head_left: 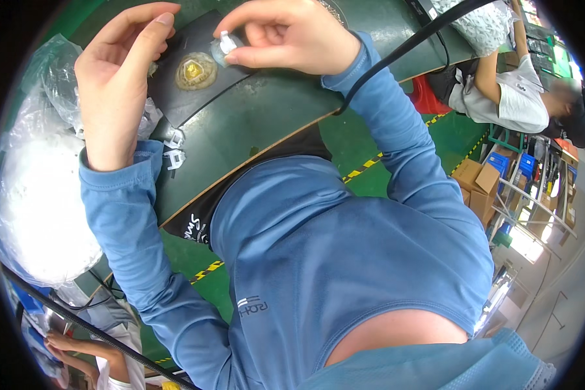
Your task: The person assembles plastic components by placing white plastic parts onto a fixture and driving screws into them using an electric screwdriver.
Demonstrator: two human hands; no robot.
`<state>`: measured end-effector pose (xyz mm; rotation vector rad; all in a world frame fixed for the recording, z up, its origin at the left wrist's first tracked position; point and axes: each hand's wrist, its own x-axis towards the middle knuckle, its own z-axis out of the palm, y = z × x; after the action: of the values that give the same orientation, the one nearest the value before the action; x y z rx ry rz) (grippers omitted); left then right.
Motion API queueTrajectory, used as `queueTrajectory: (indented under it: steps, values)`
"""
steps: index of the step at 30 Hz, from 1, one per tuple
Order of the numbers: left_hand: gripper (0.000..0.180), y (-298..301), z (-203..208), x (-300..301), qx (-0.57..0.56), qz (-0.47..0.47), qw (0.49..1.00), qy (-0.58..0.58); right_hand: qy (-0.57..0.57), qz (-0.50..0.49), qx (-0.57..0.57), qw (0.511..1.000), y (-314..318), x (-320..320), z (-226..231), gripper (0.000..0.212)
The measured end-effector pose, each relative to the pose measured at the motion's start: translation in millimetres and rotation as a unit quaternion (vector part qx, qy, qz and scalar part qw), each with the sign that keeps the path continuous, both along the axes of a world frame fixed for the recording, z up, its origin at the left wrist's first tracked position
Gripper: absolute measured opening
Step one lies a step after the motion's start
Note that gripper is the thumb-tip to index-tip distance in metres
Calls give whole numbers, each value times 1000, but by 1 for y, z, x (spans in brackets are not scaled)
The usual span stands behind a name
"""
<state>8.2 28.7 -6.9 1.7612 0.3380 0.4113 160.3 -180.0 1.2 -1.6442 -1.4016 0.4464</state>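
R hand: pinching wht pc | L hand: nr dk mat | grn tbl

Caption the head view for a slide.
Right hand pinching a small white plastic part over a dark mat, left hand opposite, two white plastic pieces on the green table.

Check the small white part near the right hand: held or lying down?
Held: the white part sits between the thumb and forefinger of the right hand.
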Motion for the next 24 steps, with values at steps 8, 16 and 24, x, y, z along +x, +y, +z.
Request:
queueTrajectory:
  steps: [8,16,24]
  values:
    - [29,-31,7,-6,118,-34,992,-42,-25,-112,4,993,-19,-6,33,35]
    - [26,-43,-4,5,329,-54,939,-89,94,-137,351,921,28,25,52,63]
    - [24,-47,-4,6,358,-54,928,-90,221,-94,334,912,15,10,71,71]
